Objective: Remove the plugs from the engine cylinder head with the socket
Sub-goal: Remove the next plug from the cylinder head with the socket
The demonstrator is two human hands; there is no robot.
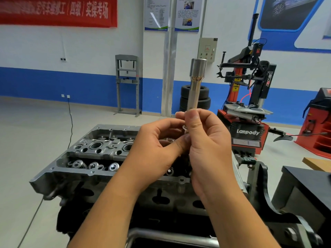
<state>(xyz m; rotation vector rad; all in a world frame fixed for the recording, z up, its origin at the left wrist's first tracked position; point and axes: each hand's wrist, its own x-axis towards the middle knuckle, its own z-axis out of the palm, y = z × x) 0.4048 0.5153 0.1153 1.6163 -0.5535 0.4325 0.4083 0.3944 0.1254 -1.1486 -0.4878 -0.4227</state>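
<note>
A long silver socket stands upright in the air above the engine cylinder head. My right hand grips the socket's lower end, thumb pressed along its front. My left hand curls in from the left and pinches a small metal part, probably a plug, at the socket's bottom opening; most of that part is hidden by the fingers. The grey cylinder head sits on a stand below both hands, with round plug wells and valve springs showing on its left half. Its right half is covered by my hands.
A black cabinet stands at the right. A red tyre changer is behind the engine, with stacked tyres and a grey press frame by the wall. A black cable runs across the floor at left.
</note>
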